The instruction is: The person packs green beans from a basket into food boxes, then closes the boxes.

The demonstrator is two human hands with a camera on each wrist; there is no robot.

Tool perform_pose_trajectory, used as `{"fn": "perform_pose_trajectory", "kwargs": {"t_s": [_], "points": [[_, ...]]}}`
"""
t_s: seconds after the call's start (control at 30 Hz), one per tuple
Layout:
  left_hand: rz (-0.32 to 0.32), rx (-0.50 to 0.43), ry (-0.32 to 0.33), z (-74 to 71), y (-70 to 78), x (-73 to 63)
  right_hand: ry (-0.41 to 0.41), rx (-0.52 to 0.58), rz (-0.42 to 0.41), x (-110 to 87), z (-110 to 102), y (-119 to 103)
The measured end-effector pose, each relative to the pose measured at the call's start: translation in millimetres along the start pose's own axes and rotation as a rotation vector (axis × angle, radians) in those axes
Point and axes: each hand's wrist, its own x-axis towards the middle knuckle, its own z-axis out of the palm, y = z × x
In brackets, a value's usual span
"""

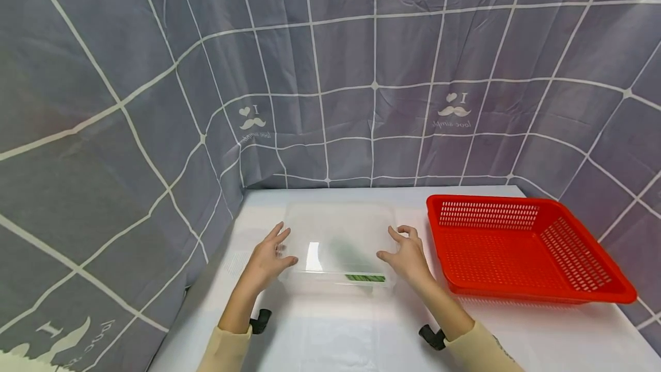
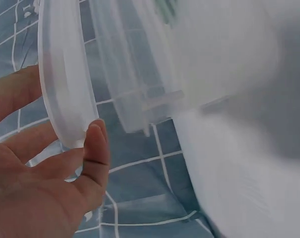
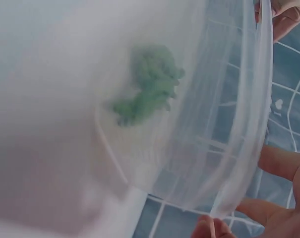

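Observation:
Both hands hold a translucent plastic lid (image 1: 335, 220) level over a clear plastic box (image 2: 122, 69). My left hand (image 1: 265, 260) pinches the lid's left edge, thumb near me and fingers farther back. Opposite it, my right hand (image 1: 410, 254) grips the right edge in the same way. A gap shows between lid and box in the left wrist view. On the right side the lid (image 3: 254, 144) sits close to the box's rim; contact is unclear. Inside the box lies a bumpy green thing (image 3: 152, 84), blurred by the plastic, its kind unclear.
A red slotted plastic basket (image 1: 496, 257) stands on the right of the white table (image 1: 335, 332). A grey curtain (image 1: 341, 113) with white lines encloses the back and sides. Black wrist mounts (image 1: 260, 321) are on both forearms.

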Motion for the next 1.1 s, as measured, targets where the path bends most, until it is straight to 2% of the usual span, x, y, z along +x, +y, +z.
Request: {"fn": "perform_pose_trajectory", "kwargs": {"t_s": [0.2, 0.33, 0.7, 0.9, 1.1], "points": [[-0.024, 0.033, -0.018, 5.4, -10.2, -0.3, -0.015, -0.024, 0.014, -3.9, 4.8, 2.5], [-0.043, 0.017, -0.031, 6.9, -15.6, -0.5, -0.024, -0.040, 0.020, -6.1, 5.5, 2.5], [-0.051, -0.021, -0.081, 5.2, -15.8, -5.8, -0.049, -0.057, 0.028, -11.1, 3.6, 4.5], [-0.061, -0.040, -0.086, 6.8, -16.5, -9.7, -0.052, -0.052, 0.032, -13.6, 4.6, 9.6], [-0.061, -0.039, -0.103, 5.3, -17.8, -12.8, -0.042, -0.057, 0.004, -13.8, 6.5, 10.6]]}}
